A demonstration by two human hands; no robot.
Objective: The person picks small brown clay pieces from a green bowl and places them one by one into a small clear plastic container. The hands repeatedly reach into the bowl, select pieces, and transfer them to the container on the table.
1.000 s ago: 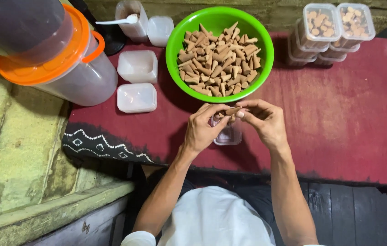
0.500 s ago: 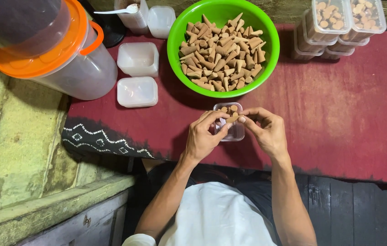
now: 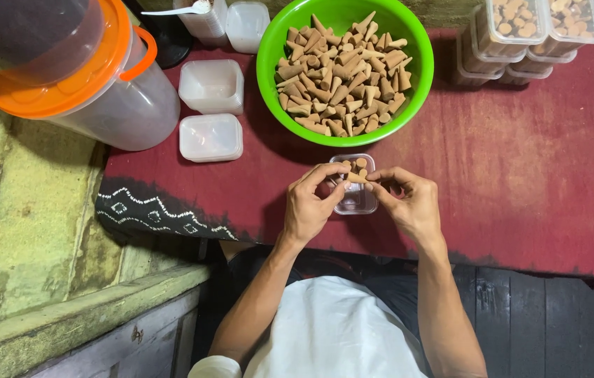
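Observation:
My left hand (image 3: 312, 203) and my right hand (image 3: 407, 199) meet over a small clear plastic box (image 3: 357, 201) on the dark red cloth (image 3: 521, 161). Both pinch a tan cone (image 3: 356, 178) between their fingertips above the box. A few tan cones stand inside the box at its far end. Just beyond it sits a bright green bowl (image 3: 269, 66) heaped with several tan cones (image 3: 342, 73).
Empty clear boxes and lids (image 3: 211, 112) lie left of the bowl. Stacked filled boxes (image 3: 521, 31) stand at the far right. A large clear jug with an orange lid (image 3: 66, 70) stands at the left. Green wooden boards (image 3: 31, 245) run along the left side.
The view has shifted a little, so the cloth and bowl sit higher in frame. My hands stay together over the small box, fingers now pinching a cone.

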